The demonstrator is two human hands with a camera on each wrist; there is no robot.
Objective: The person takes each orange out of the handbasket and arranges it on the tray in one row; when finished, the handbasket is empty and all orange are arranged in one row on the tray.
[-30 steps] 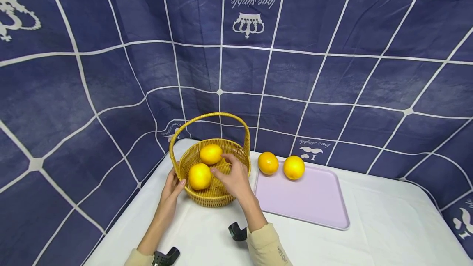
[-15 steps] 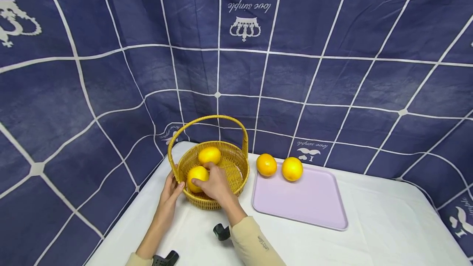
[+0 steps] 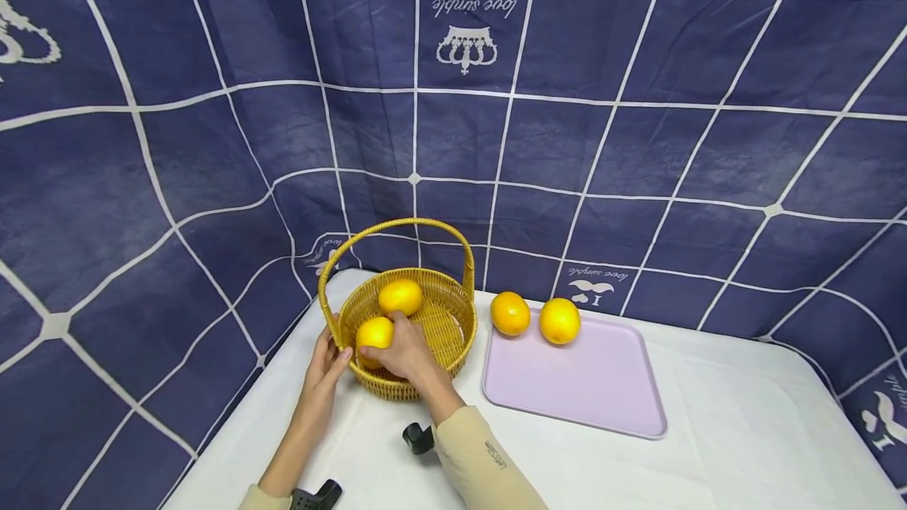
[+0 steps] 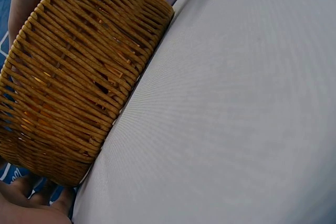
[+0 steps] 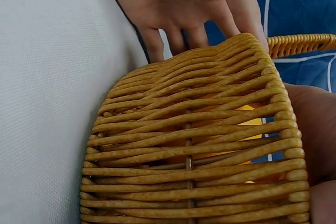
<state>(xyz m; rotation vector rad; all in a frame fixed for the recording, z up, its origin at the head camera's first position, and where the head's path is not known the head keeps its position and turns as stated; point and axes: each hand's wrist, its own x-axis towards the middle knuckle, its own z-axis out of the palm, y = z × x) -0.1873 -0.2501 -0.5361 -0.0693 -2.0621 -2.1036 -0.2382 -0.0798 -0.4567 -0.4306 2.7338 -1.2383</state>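
Note:
A yellow-brown wicker basket with a tall arched handle stands on the table at the left. My left hand holds its left side, thumb at the rim by the handle's foot and fingers along the outer wall, as the right wrist view also shows. Inside the basket, my right hand grips the nearer orange, partly covering it. A second orange lies behind it in the basket. Through the weave, orange colour shows in the right wrist view.
Right of the basket lies a pale purple tray, with an orange at its far left corner and another orange beside it. A white cloth covers the table. A dark blue checked curtain hangs behind and at the left.
My right hand has moved left and down from the gap beside the two oranges, and now grips the nearer one. My left hand has stayed on the basket.

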